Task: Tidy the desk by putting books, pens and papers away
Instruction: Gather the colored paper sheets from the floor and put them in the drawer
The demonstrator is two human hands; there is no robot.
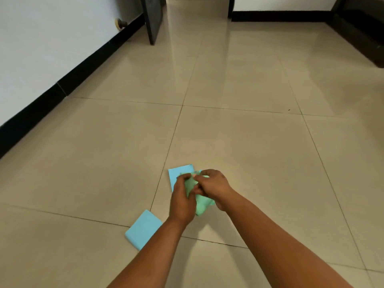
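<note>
Low over the tiled floor (239, 132), left hand (182, 201) and right hand (214, 185) both gripping green paper (202, 203), held together above a blue sheet (178, 173). Another blue sheet (143, 229) flat nearby, left, untouched.

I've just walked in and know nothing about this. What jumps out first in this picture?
Two bare hands meet low in the middle: the left hand and right hand both grip a bunch of green paper. A blue pad lies on the tiled floor just left of the left forearm, and another blue sheet peeks out beyond the hands. A dark door stands open at the far end.
</note>
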